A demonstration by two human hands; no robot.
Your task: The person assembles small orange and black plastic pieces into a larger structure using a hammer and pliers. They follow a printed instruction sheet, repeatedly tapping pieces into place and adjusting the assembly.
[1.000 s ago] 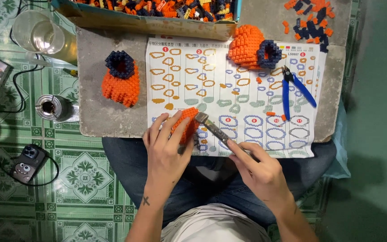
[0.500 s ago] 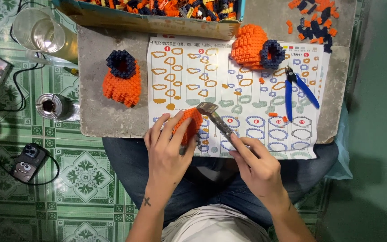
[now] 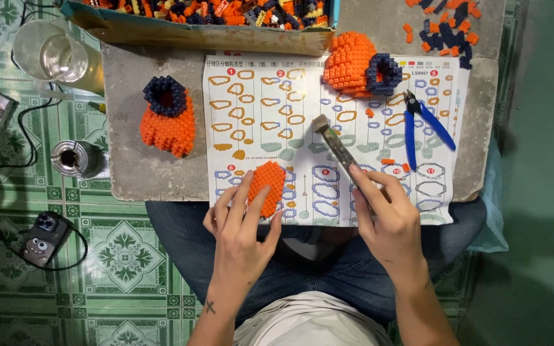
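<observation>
the box of bricks (image 3: 193,29) is cut off at the counter's (image 3: 129,173) far edge. left hand (image 3: 242,224) grips the orange brick piece (image 3: 267,187) at the near edge; right hand (image 3: 383,208) clasps the small hammer (image 3: 333,142), now raised away from it.

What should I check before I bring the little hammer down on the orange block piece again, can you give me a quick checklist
1. Left hand steadies the orange block piece on the instruction sheet: ok.
2. Right hand grips the small hammer by its handle: ok.
3. Hammer head is raised and off to the right, apart from the piece: ok.
4. Left fingertips lie along the piece's edges, close to where a tap would land: not ok.
5. Whether the bricks are fully seated: cannot tell.
6. Blue cutters and the two finished orange models sit away from the piece: ok.
</observation>
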